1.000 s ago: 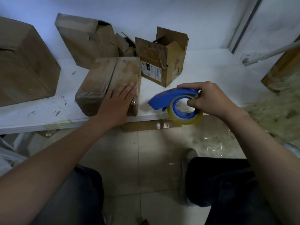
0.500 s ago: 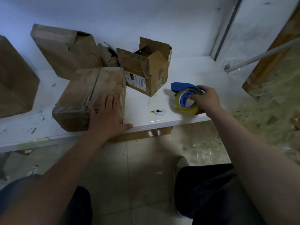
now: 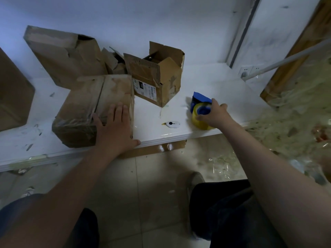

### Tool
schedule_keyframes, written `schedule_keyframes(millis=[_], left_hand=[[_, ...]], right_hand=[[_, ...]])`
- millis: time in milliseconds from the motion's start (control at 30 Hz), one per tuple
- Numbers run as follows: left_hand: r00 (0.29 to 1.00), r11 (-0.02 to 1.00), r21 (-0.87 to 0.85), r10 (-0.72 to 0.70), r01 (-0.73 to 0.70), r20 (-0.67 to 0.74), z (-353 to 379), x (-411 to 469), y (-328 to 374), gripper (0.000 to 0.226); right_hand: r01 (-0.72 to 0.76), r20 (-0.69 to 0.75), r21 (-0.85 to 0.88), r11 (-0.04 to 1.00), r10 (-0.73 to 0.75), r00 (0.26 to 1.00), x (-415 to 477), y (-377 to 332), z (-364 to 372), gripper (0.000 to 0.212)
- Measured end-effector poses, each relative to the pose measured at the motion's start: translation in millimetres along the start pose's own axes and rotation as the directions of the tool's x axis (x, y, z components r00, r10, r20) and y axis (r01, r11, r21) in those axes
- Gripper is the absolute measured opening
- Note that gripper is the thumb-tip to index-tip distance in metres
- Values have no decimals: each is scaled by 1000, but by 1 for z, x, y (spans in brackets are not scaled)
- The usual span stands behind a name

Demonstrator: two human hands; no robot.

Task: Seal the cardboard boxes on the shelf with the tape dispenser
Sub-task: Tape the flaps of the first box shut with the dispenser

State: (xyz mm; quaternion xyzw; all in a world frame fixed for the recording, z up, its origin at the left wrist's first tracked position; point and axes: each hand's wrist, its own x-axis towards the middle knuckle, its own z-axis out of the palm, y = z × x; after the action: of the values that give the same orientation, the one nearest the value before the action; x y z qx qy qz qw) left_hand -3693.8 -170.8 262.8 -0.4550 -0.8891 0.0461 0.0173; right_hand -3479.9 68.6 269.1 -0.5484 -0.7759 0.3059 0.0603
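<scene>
We hold a closed box [image 3: 93, 108] and the tape dispenser [image 3: 201, 111] on the white shelf [image 3: 223, 86].
Looking down from our head, our left hand [image 3: 114, 129] lies flat with straight fingers on top of the closed box at the shelf's front edge. Our right hand [image 3: 215, 115] curls round the blue tape dispenser and its yellow roll. The dispenser sits on the shelf near the front edge, well to the right of that box. A small white tool [image 3: 172, 124] lies between them. An open box [image 3: 157, 74] stands behind.

white oval gadget [image 3: 172, 124] | wall socket [image 3: 246, 70] | crumpled plastic film [image 3: 293, 113] right | tiled floor [image 3: 157, 185]
</scene>
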Motion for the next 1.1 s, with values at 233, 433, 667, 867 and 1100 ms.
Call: schedule_keyframes(millis=[233,433,667,867,1100], left_hand=[[997,991,-123,55,-61,-48,-9,-7,-17,110],[994,930,-355,74,-98,-82,-13,-20,-76,114],[949,616,-766,-314,181,-28,-3,-19,-147,84],[935,573,-788,-353,224,9,1,-26,-140,58],[953,819,-564,-246,108,-175,-3,-24,-125,47]], right_hand=[[154,-44,-368,917,-182,982,-32,-31,14,99],[317,27,-339,886,-328,944,-50,-84,39,95],[590,88,76,804,-595,799,-70,-157,87,62],[656,30,174,735,-669,742,-68,-182,106,44],[729,-19,-353,587,-783,622,-64,-173,108,44]])
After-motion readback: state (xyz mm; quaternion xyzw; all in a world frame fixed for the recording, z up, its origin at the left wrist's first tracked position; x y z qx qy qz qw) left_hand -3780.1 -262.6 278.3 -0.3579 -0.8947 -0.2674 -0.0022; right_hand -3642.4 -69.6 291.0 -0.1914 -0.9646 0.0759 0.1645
